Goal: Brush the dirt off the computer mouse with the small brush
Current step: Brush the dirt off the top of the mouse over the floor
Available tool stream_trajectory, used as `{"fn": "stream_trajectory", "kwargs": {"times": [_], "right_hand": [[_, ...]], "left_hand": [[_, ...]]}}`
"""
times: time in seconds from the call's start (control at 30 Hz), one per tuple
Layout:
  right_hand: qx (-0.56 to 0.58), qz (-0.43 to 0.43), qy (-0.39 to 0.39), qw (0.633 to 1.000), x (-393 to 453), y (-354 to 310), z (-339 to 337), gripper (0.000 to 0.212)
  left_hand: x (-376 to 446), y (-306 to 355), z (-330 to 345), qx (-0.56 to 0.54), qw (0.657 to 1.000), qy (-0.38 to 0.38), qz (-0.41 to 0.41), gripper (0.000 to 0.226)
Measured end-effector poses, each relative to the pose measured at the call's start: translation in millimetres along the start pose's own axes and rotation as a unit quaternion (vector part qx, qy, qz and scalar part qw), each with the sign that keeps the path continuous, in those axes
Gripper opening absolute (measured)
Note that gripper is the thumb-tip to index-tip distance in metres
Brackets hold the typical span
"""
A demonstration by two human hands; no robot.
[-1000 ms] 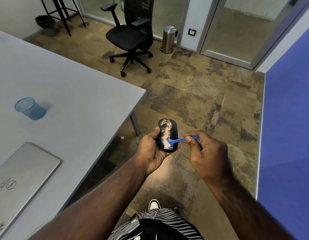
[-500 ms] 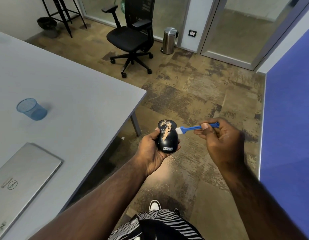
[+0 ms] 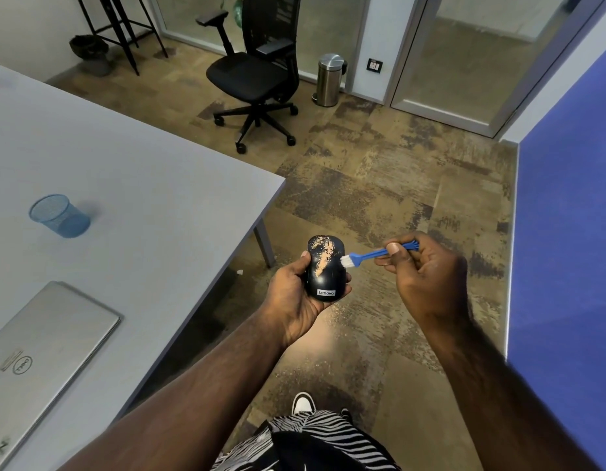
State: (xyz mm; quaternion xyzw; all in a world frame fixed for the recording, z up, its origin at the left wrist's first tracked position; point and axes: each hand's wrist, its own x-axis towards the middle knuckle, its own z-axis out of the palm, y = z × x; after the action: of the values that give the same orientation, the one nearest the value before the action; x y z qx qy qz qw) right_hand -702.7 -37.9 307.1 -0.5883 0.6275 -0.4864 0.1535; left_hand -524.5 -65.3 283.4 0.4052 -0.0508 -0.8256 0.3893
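Note:
A black computer mouse (image 3: 326, 278) with tan dirt streaked over its top rests in my left hand (image 3: 294, 294), held over the floor beside the table corner. My right hand (image 3: 423, 271) pinches a small blue brush (image 3: 376, 253) by its handle. The white bristles touch the right edge of the mouse near its upper half. A white label sits at the near end of the mouse.
A grey table (image 3: 141, 185) fills the left side, carrying a blue mesh cup (image 3: 60, 215) and a closed silver laptop (image 3: 40, 362). A black office chair (image 3: 257, 73) and a steel bin (image 3: 328, 79) stand farther off. A blue wall (image 3: 566, 232) runs along the right.
My right hand swept the brush from the near end of the mouse out to the right, then brought the bristles back against the right edge. Some dirt near the label is gone.

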Motion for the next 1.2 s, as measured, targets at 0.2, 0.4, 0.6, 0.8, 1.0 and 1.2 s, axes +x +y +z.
{"fn": "stream_trajectory", "kwargs": {"times": [0.2,0.4,0.6,0.8,1.0,1.2], "right_hand": [[0.029,0.002,-0.002,1.0,4.1,-1.8,-0.7,0.011],[0.001,0.03,-0.006,1.0,13.8,-0.7,8.1,0.013],[-0.008,0.011,0.008,1.0,20.2,-3.3,3.3,0.014],[-0.051,-0.005,0.0,0.999,18.2,-8.1,6.0,0.01],[-0.038,-0.018,-0.01,0.999,22.7,-12.1,6.7,0.012],[-0.062,-0.008,-0.003,0.998,28.4,-9.5,7.7,0.011]], "left_hand": [[0.0,-1.6,-0.4,0.01,1.0,-0.001,0.004,0.046],[-2.3,-5.8,1.2,0.027,1.0,-0.01,-0.001,0.042],[-4.2,-7.8,1.5,0.029,0.999,-0.017,-0.003,0.042],[-3.6,-7.8,-0.7,0.029,1.0,-0.012,-0.002,0.041],[-2.9,-8.1,0.1,0.026,1.0,-0.017,-0.007,0.04],[-3.6,-7.5,-0.7,0.027,0.999,-0.023,-0.011,0.039]]}}
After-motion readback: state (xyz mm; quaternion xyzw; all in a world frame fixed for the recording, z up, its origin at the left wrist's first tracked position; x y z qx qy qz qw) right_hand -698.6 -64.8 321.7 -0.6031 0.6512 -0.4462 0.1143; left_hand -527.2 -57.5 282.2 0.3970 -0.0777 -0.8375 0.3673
